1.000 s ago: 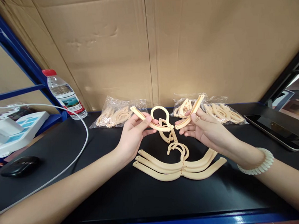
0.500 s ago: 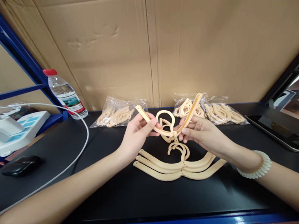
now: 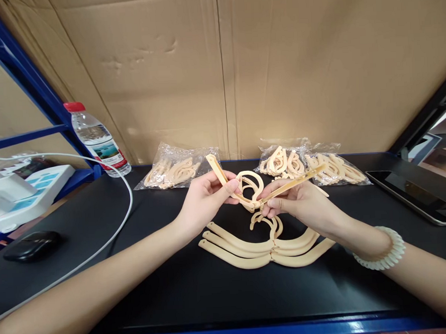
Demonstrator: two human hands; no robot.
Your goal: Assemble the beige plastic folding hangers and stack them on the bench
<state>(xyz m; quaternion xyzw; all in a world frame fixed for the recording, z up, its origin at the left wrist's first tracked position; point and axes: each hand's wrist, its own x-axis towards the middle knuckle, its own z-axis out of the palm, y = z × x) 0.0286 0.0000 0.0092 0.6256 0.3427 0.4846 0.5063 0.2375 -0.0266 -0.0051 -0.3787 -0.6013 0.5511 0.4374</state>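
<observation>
My left hand [image 3: 204, 200] pinches a beige curved hanger arm [image 3: 219, 172] with a round hook [image 3: 250, 181] at its inner end. My right hand [image 3: 297, 203] grips a second beige arm [image 3: 294, 182], whose inner tip meets the first at the joint [image 3: 255, 203]. Both hands hover above the black tabletop [image 3: 169, 284]. Just below them lies a stack of finished beige hangers [image 3: 264, 247], hooks pointing away from me.
Clear bags of beige hanger parts lie at the back left [image 3: 176, 170] and back right [image 3: 312, 165]. A water bottle [image 3: 96, 141], white cable [image 3: 125, 192], black mouse [image 3: 30, 244] and white device [image 3: 15, 190] are to the left. A tablet [image 3: 414, 189] lies at right.
The two arms came together at the hook's base. The right hand's arm has swung down from steeply upright to nearly level, pointing right.
</observation>
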